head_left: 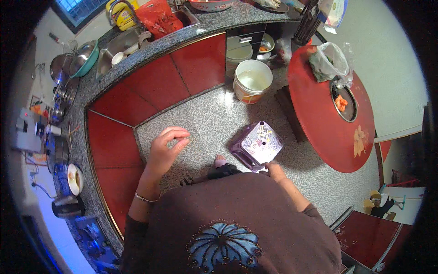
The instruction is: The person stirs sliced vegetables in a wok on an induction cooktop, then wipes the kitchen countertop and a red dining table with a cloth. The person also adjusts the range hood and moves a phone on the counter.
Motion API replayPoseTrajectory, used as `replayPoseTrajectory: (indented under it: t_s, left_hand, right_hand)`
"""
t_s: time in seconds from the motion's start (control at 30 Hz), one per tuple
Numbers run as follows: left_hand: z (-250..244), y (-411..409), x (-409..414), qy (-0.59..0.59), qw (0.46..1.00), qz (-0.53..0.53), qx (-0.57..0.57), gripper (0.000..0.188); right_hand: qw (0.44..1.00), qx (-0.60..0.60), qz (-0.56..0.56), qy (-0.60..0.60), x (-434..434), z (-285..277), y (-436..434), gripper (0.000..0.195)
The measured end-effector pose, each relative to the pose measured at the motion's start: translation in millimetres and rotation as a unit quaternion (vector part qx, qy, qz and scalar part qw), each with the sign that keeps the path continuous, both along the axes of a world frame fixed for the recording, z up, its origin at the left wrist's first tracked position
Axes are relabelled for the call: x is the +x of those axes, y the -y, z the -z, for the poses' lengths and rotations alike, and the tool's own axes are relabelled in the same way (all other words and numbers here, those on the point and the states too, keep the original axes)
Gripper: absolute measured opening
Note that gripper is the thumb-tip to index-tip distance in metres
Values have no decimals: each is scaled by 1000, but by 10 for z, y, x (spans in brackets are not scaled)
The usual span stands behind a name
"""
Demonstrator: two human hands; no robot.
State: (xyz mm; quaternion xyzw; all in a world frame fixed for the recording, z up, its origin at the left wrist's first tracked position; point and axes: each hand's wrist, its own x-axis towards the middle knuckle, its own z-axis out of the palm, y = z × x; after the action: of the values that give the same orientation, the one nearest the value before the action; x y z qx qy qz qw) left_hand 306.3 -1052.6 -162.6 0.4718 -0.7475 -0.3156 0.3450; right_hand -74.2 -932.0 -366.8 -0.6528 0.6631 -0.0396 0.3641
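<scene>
My left hand (167, 149) is raised over the floor near the red cabinets, its thumb and fingers curved and apart with nothing between them. A purple plastic stool (256, 147) with a patterned top stands on the speckled floor ahead of me. At the stool's near corner is my right hand (273, 171), its fingers at the stool's edge; whether they grip it is hard to tell, as the fingertips are partly hidden. Beyond the stool a white plastic bucket (253, 82) holds pale liquid.
A round red table (328, 137) on the right bears a plastic bag (328, 61) and a metal tray (350, 114) with orange food. Red cabinets (154, 82) under a granite counter (116, 68) curve along the left and far side. A foot in a sandal (220, 160) shows below me.
</scene>
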Motion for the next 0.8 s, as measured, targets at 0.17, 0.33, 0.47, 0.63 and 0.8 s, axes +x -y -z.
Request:
replayPoseTrajectory:
  t_s: [0.17,0.33,0.47,0.63,0.8]
  left_hand:
    - [-205,1052,8,31,998,24,-42,14]
    - [-54,2030,-129,0,999,51,17,14]
    - [-62,2982,-337,-36,993,104,41,15]
    - [-97,4199,-651,-55,982,180,2,21]
    - [-478,5161,-1354,-61,951,299,-43,26]
  right_hand:
    - [998,-50,-7,44,205,-247,1254,34]
    - [988,-142,25,63,214,-692,2492,28]
    - [962,-237,72,112,202,-1045,3455,28]
    - [921,-336,154,125,16,-1767,4562,25]
    - [854,-416,293,110,-592,-2500,5449,22]
